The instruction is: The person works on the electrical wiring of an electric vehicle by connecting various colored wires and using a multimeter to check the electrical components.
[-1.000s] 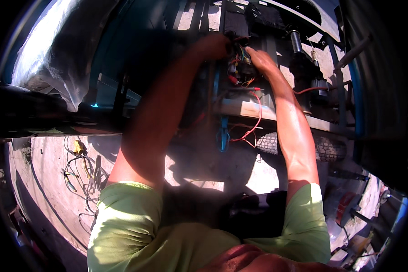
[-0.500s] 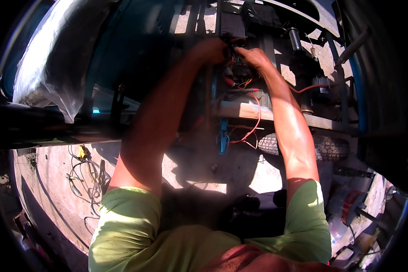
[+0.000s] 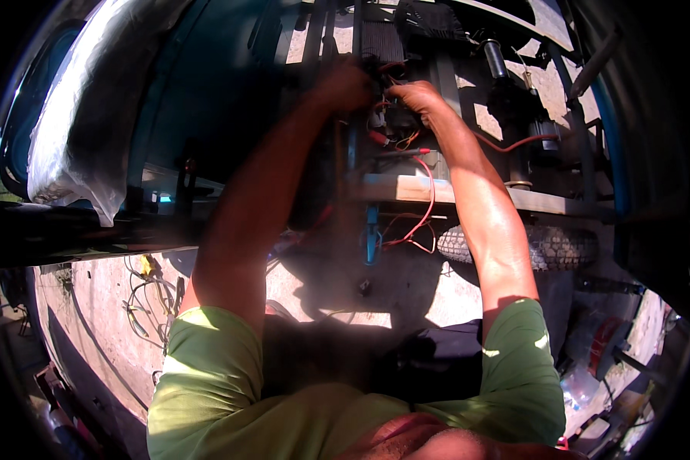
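Both my hands are inside an open vehicle frame, among a bundle of thin coloured wires (image 3: 406, 140). My right hand (image 3: 418, 98) is closed, thumb and fingers pinching at a dark wire end. Deep in shadow, my left hand (image 3: 346, 86) reaches in beside the same wires; its fingers do not show clearly. Just beyond the hands sits a finned metal box (image 3: 383, 40). Below them a red-and-black probe (image 3: 410, 153) rests across the frame, with a red lead (image 3: 432, 192) curving down from it. A blue clip (image 3: 372, 234) hangs at the pale crossbar (image 3: 406, 187).
A treaded tyre (image 3: 563, 249) lies under the crossbar at right. A metal shock absorber (image 3: 494, 59) and a red cable (image 3: 506, 146) are in the frame. At left stands a plastic-wrapped bundle (image 3: 73, 130). Tangled cables (image 3: 149, 299) lie on the ground; a plastic bottle (image 3: 583, 383) lies lower right.
My left hand has shifted slightly left and down, opening a gap between the hands. My right hand has moved a little left. The whole view has shifted slightly.
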